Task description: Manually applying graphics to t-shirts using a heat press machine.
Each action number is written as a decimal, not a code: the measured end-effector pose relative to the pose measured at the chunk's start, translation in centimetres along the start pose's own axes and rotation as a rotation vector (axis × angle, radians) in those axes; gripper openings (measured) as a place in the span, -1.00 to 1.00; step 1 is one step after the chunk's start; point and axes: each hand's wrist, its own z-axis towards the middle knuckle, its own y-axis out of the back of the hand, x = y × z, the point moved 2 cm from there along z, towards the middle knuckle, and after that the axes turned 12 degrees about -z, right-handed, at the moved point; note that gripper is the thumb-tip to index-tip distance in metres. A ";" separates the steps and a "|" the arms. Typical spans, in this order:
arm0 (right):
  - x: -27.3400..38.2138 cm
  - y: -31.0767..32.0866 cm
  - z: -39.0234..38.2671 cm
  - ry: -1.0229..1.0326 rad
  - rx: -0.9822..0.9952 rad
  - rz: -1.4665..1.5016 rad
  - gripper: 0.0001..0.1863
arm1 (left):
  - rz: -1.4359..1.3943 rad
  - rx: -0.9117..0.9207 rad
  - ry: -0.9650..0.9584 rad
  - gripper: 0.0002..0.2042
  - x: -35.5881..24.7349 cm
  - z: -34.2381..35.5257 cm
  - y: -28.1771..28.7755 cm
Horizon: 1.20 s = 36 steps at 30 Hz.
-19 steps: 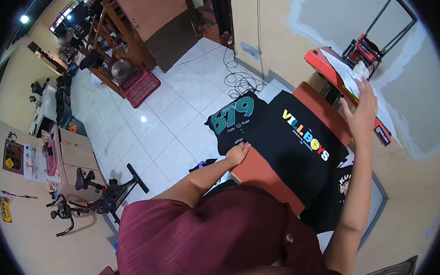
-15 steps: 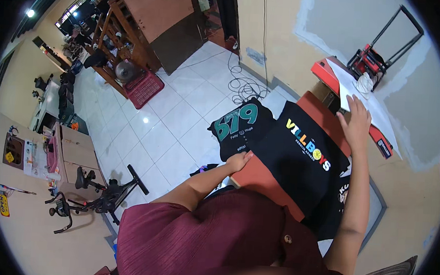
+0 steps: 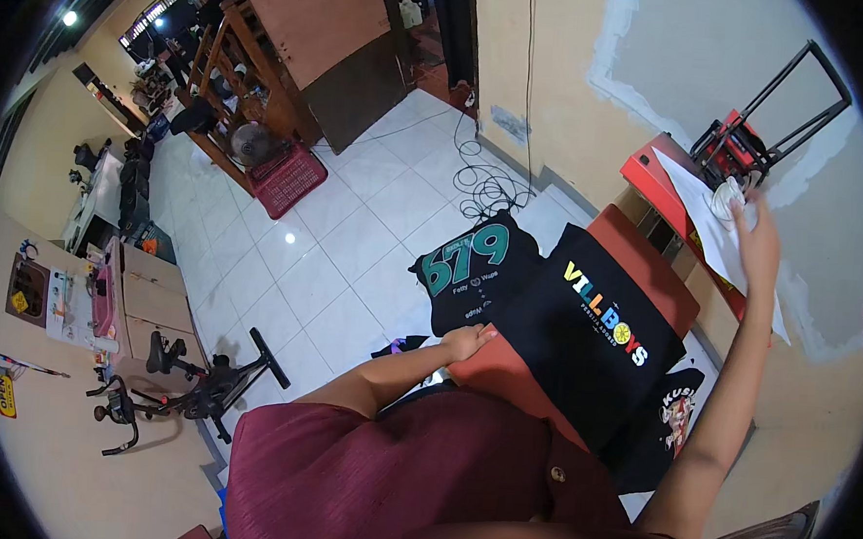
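Observation:
A black printed T-shirt (image 3: 585, 326) lies spread over an orange-red padded board (image 3: 646, 266). My left hand (image 3: 469, 343) is closed on the board's left corner, beside the shirt. At the right, my right hand (image 3: 757, 238) reaches to a crumpled white cloth-like bundle (image 3: 726, 203). Its fingers touch or nearly touch the bundle; they are blurred, so their grip is unclear. The bundle rests on a white sheet (image 3: 694, 200) atop a red machine (image 3: 646, 175) with a tall black handle (image 3: 801, 103).
Another black shirt (image 3: 475, 272) with green print hangs past the board's far left side; a third printed one (image 3: 677, 419) shows at the right. Black cable (image 3: 490, 185) coils on the tiled floor. An exercise bike (image 3: 191, 384) stands left, a red crate (image 3: 285, 179) farther off.
My right hand has moved right, from the near edge of the white sheet to the white bundle. My left hand stays at the board's corner. The view has shifted slightly.

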 end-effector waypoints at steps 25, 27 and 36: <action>-10.1 -10.6 8.7 0.037 0.648 -0.172 -0.30 | 0.048 0.086 0.058 -0.34 -0.3 0.6 -0.2; -9.7 -11.1 9.7 0.056 0.617 -0.186 -0.33 | 0.074 0.055 0.047 -0.35 0.0 0.7 -0.3; -9.3 -15.7 9.8 0.054 0.617 -0.194 -0.28 | 0.023 0.021 -0.005 -0.40 -0.6 0.7 -0.4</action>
